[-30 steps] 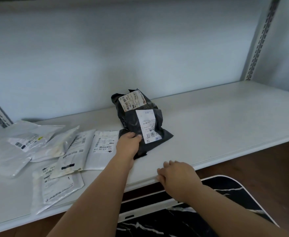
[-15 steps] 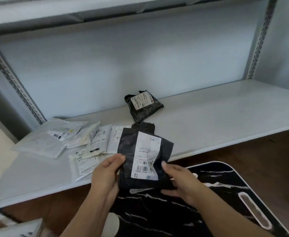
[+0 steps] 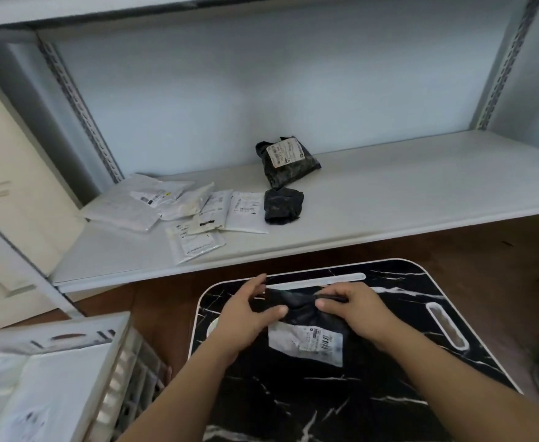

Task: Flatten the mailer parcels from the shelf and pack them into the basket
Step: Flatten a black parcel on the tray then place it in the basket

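a: basket [image 3: 115, 355]?
b: bottom left, cut off by frame. white mailers [image 3: 48, 387] inside, blurry, can't count.
a: black mailer [image 3: 306, 330]?
b: on the marble tabletop [image 3: 293, 406], label up. left hand [image 3: 246, 317] and right hand [image 3: 354, 311] both pinch its top edge, fingers closed on the fold. hands hide the top corners.
a: shelf [image 3: 421, 189]?
b: white mailers [image 3: 172, 212] piled at left w/ one near the front lip. labelled black parcel [image 3: 285, 161] further back, small black bundle [image 3: 282, 205] just in front of it. right half bare.
a: room to move?
b: open strip of brown floor [image 3: 159, 298] btwn shelf, tabletop and basket.
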`<act>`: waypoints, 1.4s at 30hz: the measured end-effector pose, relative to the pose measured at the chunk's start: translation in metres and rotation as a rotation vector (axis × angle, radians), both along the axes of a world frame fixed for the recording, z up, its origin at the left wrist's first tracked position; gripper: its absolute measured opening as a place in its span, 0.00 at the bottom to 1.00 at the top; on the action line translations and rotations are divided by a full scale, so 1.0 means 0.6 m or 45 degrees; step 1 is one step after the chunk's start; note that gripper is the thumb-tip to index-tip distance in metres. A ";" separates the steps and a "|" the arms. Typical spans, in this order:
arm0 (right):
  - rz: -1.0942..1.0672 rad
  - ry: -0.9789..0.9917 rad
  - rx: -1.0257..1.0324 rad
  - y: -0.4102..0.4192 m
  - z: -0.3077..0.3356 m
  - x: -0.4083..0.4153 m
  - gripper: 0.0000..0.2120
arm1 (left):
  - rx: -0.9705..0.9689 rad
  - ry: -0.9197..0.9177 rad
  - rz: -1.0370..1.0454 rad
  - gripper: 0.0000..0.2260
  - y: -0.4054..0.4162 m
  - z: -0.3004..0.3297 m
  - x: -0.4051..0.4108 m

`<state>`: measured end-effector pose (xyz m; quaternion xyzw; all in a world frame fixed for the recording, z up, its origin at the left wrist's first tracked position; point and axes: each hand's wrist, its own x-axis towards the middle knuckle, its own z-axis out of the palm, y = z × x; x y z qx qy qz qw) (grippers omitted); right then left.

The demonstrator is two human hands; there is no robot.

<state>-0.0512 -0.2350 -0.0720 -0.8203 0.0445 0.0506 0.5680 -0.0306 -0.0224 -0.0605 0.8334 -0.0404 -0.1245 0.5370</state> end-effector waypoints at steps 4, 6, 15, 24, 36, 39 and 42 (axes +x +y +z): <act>-0.027 0.037 0.123 0.002 -0.001 -0.005 0.09 | -0.034 -0.073 0.075 0.05 -0.011 -0.011 -0.007; -0.025 0.024 0.086 -0.003 -0.005 -0.010 0.04 | 0.054 -0.130 0.166 0.03 -0.004 -0.018 -0.005; -0.456 -0.125 0.040 0.028 -0.033 0.014 0.18 | 0.407 -0.413 0.405 0.16 -0.040 -0.032 -0.004; -0.197 0.008 -0.871 0.021 -0.131 0.036 0.23 | 0.687 -0.024 0.271 0.20 -0.003 -0.141 0.025; 0.284 -0.099 -1.340 0.085 -0.267 0.003 0.34 | 1.173 -0.408 -0.219 0.27 -0.003 -0.271 -0.017; 0.267 -0.185 -1.355 0.085 -0.277 0.002 0.35 | 1.183 -0.434 -0.210 0.30 0.000 -0.295 -0.019; 0.280 -0.265 -1.344 0.084 -0.283 0.003 0.34 | 1.174 -0.453 -0.236 0.30 0.001 -0.305 -0.020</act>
